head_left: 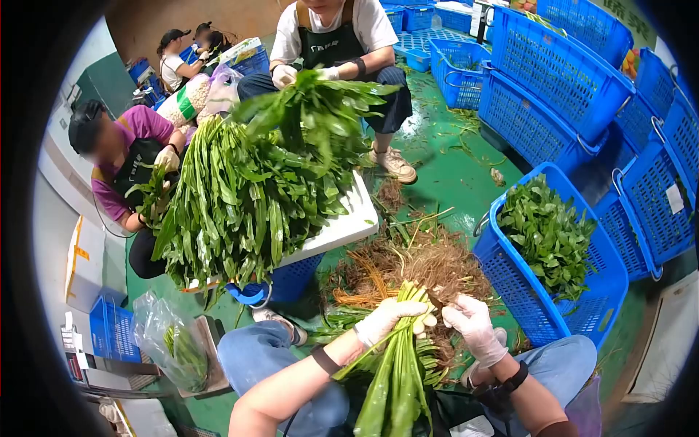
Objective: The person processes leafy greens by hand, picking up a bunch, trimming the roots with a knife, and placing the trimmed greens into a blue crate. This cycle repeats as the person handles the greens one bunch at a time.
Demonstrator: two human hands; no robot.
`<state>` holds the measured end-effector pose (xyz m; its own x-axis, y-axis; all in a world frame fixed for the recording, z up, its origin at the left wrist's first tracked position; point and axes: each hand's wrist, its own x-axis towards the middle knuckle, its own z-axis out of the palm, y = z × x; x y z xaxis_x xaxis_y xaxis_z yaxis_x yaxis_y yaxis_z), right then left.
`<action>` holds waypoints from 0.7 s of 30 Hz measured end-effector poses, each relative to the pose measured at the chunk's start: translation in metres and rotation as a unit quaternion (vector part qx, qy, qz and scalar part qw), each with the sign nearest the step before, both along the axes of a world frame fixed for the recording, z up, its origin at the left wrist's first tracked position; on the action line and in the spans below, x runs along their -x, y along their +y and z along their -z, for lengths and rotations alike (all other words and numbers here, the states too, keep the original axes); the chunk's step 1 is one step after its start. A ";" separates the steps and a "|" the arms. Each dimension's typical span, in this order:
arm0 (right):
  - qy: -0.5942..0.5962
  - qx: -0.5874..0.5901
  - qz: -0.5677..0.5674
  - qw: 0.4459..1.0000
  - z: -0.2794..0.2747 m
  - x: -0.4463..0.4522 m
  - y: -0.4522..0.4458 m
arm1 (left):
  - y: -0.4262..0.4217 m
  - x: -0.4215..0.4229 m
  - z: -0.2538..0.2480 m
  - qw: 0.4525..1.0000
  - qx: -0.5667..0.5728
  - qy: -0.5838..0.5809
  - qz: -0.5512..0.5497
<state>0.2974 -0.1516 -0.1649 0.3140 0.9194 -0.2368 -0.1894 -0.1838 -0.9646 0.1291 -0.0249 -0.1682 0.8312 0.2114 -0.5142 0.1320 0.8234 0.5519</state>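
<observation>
My left hand point(393, 319), in a white glove, is closed round the upper stems of a bunch of long green leaves point(397, 386), which hangs down over my lap. Just right of the stem ends is my right hand point(473, 328), also gloved, with its fingers pinched together near the brown roots. Whatever those fingers hold is too small to make out. A tangled heap of cut roots point(437, 262) lies on the floor beyond both hands.
Leafy greens point(233, 197) are piled on a white lid point(342, 222) over a blue crate. A co-worker opposite point(331, 36) holds a bunch; another point(138, 153) sits left. A blue basket point(531, 306) of leaves stands right, before stacked crates point(553, 73). A plastic bag point(171, 346) lies left.
</observation>
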 end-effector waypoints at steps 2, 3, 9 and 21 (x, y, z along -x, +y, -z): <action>0.029 0.032 -0.033 0.999 0.006 -0.010 0.000 | 0.000 0.001 0.003 1.000 0.014 -0.026 0.003; 0.057 0.057 -0.051 0.995 0.018 -0.021 0.001 | 0.000 0.002 0.005 0.998 0.028 -0.052 0.006; -0.013 0.139 0.009 0.990 0.027 -0.032 0.000 | 0.009 0.014 -0.022 0.999 -0.007 -0.053 0.006; 0.069 0.043 0.096 0.992 -0.019 0.010 0.004 | 0.000 0.002 -0.004 0.996 -0.055 -0.027 0.065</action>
<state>0.2875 -0.1474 -0.1454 0.4402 0.8207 -0.3644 -0.3580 -0.2117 -0.9094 0.1268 -0.0252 -0.1638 0.8814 0.1522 -0.4472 0.2013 0.7354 0.6470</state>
